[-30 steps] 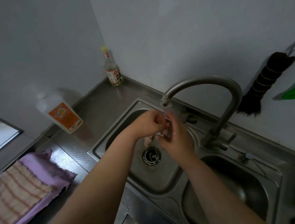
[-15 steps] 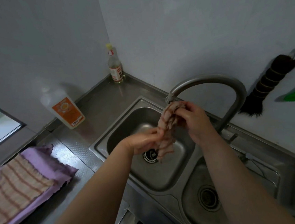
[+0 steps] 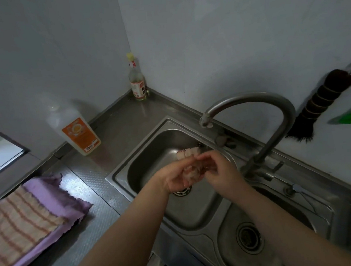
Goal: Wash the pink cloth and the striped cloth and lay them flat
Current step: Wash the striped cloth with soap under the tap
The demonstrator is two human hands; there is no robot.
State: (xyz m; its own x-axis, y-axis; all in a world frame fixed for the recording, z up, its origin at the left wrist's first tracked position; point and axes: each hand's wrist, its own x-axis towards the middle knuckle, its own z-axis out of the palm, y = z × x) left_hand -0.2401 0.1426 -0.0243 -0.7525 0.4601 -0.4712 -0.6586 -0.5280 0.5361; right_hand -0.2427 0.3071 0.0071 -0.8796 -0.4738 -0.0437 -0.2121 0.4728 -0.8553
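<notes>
I have a small striped cloth (image 3: 191, 165) bunched up between both hands over the left basin of the sink (image 3: 119, 176), just above its drain (image 3: 182, 192) and below and in front of the tap spout (image 3: 206, 120). My left hand (image 3: 177, 178) is cupped and closed around the lower part of the wad; my right hand (image 3: 218, 169) pinches its upper end, where a few folds stick out past my fingers. I can't see any water coming from the tap, so I can't tell whether it is running. On the bench at its left edge, the pink cloth (image 3: 55, 198) lies spread flat with another striped cloth (image 3: 19, 223) laid flat on top of it, well apart from the sink. The risks I see from here: the wet wad is slippery, and if either grip loosens it could drop into the basin and settle over the drain. If I wring it too far toward the bench side, water could run onto the bench towards the cloths already laid out. Carried across still dripping and bunched, it would likely lie creased rather than flat. The detergent bottle (image 3: 75, 131) stands near the sink's back left corner, where a careless elbow could tip it.
</notes>
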